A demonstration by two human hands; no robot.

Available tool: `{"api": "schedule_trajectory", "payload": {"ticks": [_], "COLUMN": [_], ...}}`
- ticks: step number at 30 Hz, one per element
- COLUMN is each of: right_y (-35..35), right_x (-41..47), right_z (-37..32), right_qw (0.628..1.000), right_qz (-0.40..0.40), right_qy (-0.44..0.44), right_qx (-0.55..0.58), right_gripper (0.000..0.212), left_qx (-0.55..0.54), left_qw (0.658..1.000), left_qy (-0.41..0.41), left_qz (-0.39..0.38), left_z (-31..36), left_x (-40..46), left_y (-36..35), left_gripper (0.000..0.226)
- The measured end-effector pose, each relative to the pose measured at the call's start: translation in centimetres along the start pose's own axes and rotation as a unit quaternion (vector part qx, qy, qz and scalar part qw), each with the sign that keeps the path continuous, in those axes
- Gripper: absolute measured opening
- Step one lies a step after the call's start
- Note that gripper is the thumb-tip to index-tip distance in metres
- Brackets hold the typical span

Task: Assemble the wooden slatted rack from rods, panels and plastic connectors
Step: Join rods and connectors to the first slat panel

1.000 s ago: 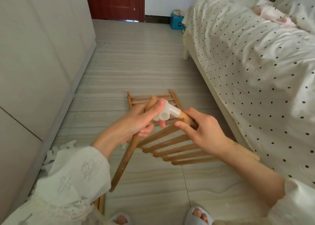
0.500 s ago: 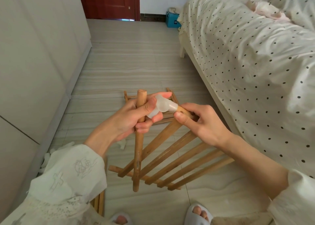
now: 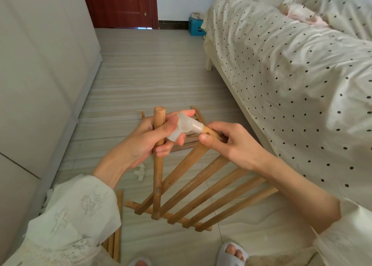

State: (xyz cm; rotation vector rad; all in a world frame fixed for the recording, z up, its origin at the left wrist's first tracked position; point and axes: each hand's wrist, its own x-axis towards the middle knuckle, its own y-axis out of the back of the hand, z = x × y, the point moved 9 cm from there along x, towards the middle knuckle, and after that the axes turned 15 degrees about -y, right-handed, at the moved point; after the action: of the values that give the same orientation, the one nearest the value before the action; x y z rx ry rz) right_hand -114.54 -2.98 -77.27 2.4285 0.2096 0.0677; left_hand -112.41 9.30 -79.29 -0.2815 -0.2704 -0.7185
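Room: pale striped floor tiles [image 3: 153, 80] under you, a bed with a dotted sheet [image 3: 291, 80] on your right, a red-brown door [image 3: 120, 4] at the far end.
Left hand: your left hand [image 3: 145, 143] curls round an upright wooden rod [image 3: 158, 177], palm and lower fingers gripping it, while thumb and upper fingers pinch the plastic connector [image 3: 186, 127].
Connector: translucent white, held in the air between your hands, one socket seated on the slatted panel's corner end.
Right hand: your right hand [image 3: 229, 143] pinches that corner of the slatted panel [image 3: 205, 187] just beside the connector.
Panel: tilted, its far rail low near the floor.
Floor parts: another slatted panel [image 3: 191, 143] lies behind your hands; spare rods [image 3: 116, 243] by your left sleeve; loose white connectors [image 3: 140, 172] below your left wrist.
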Motion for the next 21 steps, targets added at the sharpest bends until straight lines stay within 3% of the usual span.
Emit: {"api": "schedule_trajectory", "payload": {"ticks": [3,7,11,16,21], "right_y": [0.1,-0.7,-1.5,-3.2,-3.1], "right_x": [0.0,0.0,0.0,-0.1,0.3], "right_z": [0.9,1.3,2.1,3.4,2.8], "right_qw": [1.0,0.998,0.987,0.965,0.981], "right_qz": [0.006,-0.045,-0.123,-0.199,-0.138], "right_qy": [-0.018,-0.034,-0.085,-0.121,-0.095], "right_qx": [-0.023,-0.002,0.066,0.121,0.101], "right_gripper": [0.041,0.032,0.027,0.011,0.02], "left_qx": [0.158,0.359,0.39,0.416,0.424], "left_qw": [0.987,0.926,0.908,0.899,0.895], "left_qy": [-0.016,-0.113,-0.141,-0.131,-0.129], "left_qz": [-0.014,-0.002,-0.063,-0.031,0.054], "left_z": [0.8,3.1,2.4,1.8,2.4], "left_x": [-0.1,0.3,0.5,0.9,0.8], "left_y": [0.1,0.4,-1.0,-0.7,0.3], "left_gripper": [0.05,0.035,0.044,0.036,0.016]}}
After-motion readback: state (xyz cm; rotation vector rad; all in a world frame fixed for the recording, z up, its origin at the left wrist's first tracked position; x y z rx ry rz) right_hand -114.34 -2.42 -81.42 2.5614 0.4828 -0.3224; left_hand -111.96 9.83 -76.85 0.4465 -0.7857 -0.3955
